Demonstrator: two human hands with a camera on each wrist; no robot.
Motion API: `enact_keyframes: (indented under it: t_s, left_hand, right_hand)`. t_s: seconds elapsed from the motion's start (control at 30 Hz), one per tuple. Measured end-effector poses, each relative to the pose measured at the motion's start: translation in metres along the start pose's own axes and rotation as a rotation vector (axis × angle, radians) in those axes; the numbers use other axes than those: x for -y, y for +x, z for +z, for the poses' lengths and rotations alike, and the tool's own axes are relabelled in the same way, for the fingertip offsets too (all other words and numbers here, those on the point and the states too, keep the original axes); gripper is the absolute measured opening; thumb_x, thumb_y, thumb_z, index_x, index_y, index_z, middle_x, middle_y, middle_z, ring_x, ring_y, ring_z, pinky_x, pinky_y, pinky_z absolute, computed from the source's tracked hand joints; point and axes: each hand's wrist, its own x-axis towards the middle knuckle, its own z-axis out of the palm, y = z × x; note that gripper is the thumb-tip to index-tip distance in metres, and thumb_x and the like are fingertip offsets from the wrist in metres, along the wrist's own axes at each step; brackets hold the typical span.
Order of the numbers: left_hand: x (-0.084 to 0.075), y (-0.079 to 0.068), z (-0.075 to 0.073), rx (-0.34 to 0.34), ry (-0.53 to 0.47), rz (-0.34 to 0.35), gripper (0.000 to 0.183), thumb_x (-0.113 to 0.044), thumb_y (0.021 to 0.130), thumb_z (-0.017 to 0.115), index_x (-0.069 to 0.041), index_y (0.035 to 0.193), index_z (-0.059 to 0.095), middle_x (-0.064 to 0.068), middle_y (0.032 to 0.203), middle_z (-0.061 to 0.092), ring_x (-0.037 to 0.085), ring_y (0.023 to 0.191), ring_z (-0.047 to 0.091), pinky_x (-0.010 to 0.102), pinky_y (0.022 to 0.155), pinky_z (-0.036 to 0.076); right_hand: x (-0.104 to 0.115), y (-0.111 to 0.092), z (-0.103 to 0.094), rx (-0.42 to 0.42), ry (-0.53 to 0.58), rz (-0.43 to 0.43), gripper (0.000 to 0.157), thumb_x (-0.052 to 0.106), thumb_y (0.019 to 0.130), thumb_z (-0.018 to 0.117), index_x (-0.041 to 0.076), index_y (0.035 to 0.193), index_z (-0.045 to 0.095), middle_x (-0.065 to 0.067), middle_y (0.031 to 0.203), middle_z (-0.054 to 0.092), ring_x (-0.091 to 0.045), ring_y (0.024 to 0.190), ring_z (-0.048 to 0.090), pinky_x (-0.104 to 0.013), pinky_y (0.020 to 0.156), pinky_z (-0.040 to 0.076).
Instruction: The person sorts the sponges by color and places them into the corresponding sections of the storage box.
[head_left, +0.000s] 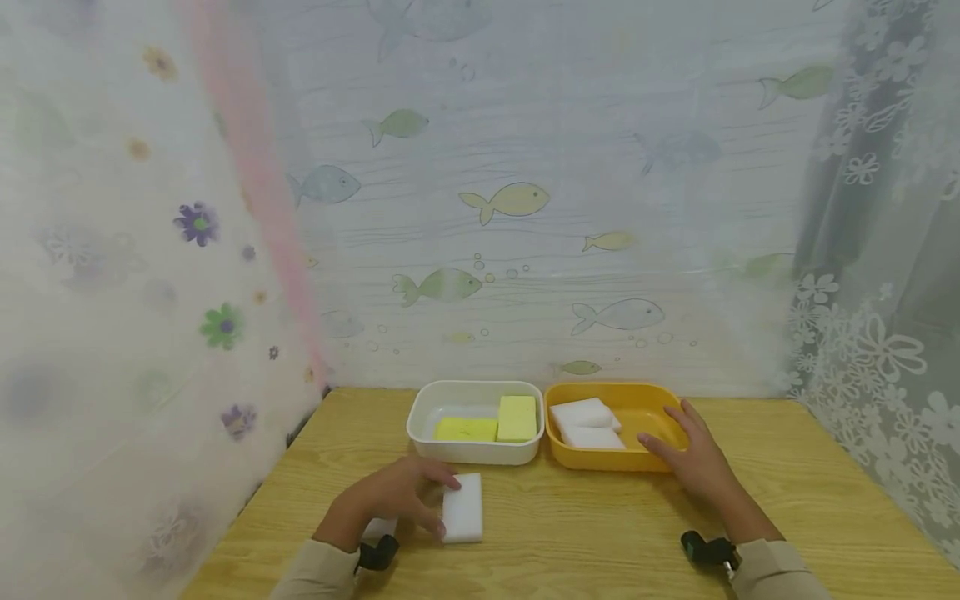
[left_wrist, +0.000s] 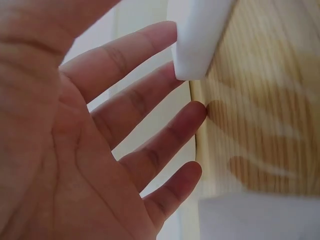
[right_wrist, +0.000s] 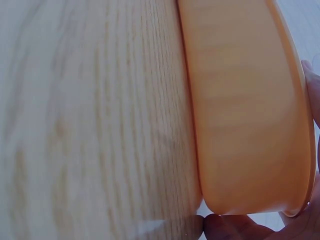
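My left hand (head_left: 405, 493) pinches a white block sponge (head_left: 462, 508) by its left side, low over the table in front of the white tub (head_left: 474, 457). In the left wrist view, the index and middle fingertips touch the sponge's edge (left_wrist: 197, 40); the ring and little fingers extend free, and the thumb is out of view. My right hand (head_left: 701, 458) holds the right end of the orange tub (head_left: 607, 460), thumb over the front rim and fingers at the right side. More white sponges (head_left: 592, 435) lie in the orange tub's left half.
Inside the white tub are a flat yellow sponge (head_left: 467, 429) and another yellow sponge (head_left: 517, 418) at its right end. Another white piece (head_left: 379, 528) lies partly hidden under my left wrist. Patterned curtains (head_left: 525, 167) enclose the wooden table (head_left: 570, 550) behind and at the sides.
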Motion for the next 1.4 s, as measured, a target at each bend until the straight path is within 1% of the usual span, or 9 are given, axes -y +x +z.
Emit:
enact_keyframes:
  t_s: [0.17,0.4,0.6,0.67,0.83,0.93,1.1,1.27,1.4]
  left_hand:
    - [-0.011,0.004,0.006,0.030,0.028,0.032,0.066,-0.031,0.065,0.100,-0.026,0.126,0.076,-0.003,0.136,0.066,0.019,0.131,0.058,0.037,0.113,0.045]
    - [-0.020,0.008,0.015,0.034,0.116,0.087,0.058,-0.024,0.071,0.096,-0.031,0.125,0.076,-0.013,0.123,0.067,0.004,0.114,0.059,0.029,0.102,0.050]
    - [-0.026,0.011,0.023,0.021,0.112,0.097,0.052,-0.016,0.075,0.089,-0.034,0.123,0.077,-0.019,0.113,0.066,-0.001,0.104,0.058,0.024,0.094,0.051]
    - [-0.027,0.012,0.025,0.008,0.111,0.103,0.050,-0.017,0.077,0.089,-0.034,0.122,0.077,-0.014,0.118,0.066,0.003,0.108,0.059,0.026,0.096,0.051]
    - [-0.031,0.017,0.031,-0.019,0.144,0.150,0.043,-0.024,0.080,0.091,-0.029,0.121,0.079,0.005,0.151,0.055,0.024,0.136,0.055,0.039,0.112,0.047]
    - [-0.033,0.019,0.033,-0.003,0.143,0.171,0.043,-0.022,0.080,0.090,-0.025,0.121,0.079,0.006,0.159,0.049,0.027,0.144,0.050,0.041,0.118,0.042]
    - [-0.036,0.022,0.036,0.017,0.134,0.175,0.035,-0.023,0.083,0.088,-0.027,0.118,0.080,-0.004,0.146,0.062,0.017,0.137,0.057,0.037,0.116,0.044]
    - [-0.041,0.023,0.038,-0.004,0.102,0.166,0.024,-0.028,0.084,0.088,-0.031,0.107,0.083,-0.012,0.129,0.068,0.008,0.124,0.061,0.034,0.111,0.047]
    - [-0.044,0.023,0.040,-0.024,0.102,0.186,0.023,-0.026,0.082,0.090,-0.030,0.104,0.083,-0.016,0.119,0.070,0.003,0.116,0.063,0.028,0.106,0.050]
  right_hand:
    - [0.000,-0.001,0.000,-0.003,-0.002,-0.010,0.099,0.060,0.097,0.064,-0.001,0.163,0.022,-0.025,0.172,-0.004,-0.062,0.151,0.008,-0.083,0.109,0.020]
    - [0.000,-0.001,-0.001,-0.003,0.000,-0.015,0.098,0.059,0.098,0.064,-0.001,0.163,0.023,-0.026,0.172,-0.004,-0.062,0.151,0.009,-0.083,0.109,0.020]
    - [0.000,0.000,0.000,-0.002,0.009,-0.013,0.098,0.058,0.098,0.064,-0.001,0.163,0.022,-0.026,0.172,-0.004,-0.062,0.151,0.008,-0.083,0.110,0.019]
    - [0.000,-0.001,0.000,-0.001,0.008,-0.010,0.098,0.059,0.098,0.064,-0.001,0.163,0.022,-0.026,0.172,-0.004,-0.062,0.151,0.008,-0.083,0.110,0.019]
    - [0.003,-0.002,-0.001,0.001,-0.001,-0.007,0.098,0.059,0.098,0.063,-0.002,0.163,0.023,-0.027,0.172,-0.004,-0.062,0.151,0.008,-0.082,0.110,0.019]
    - [0.004,-0.003,-0.002,-0.001,-0.003,-0.006,0.097,0.059,0.098,0.064,-0.003,0.162,0.023,-0.027,0.172,-0.004,-0.062,0.151,0.008,-0.082,0.110,0.019]
    - [0.003,-0.002,-0.001,0.001,-0.006,0.001,0.098,0.060,0.098,0.064,-0.002,0.162,0.023,-0.026,0.172,-0.005,-0.062,0.151,0.008,-0.082,0.110,0.019]
    - [0.001,-0.001,0.000,0.006,-0.004,0.006,0.098,0.060,0.098,0.064,-0.002,0.163,0.023,-0.026,0.172,-0.007,-0.062,0.151,0.007,-0.083,0.110,0.019]
    - [0.002,-0.001,0.000,0.007,-0.004,0.003,0.098,0.059,0.098,0.063,-0.003,0.162,0.023,-0.026,0.172,-0.007,-0.062,0.151,0.007,-0.082,0.110,0.018]
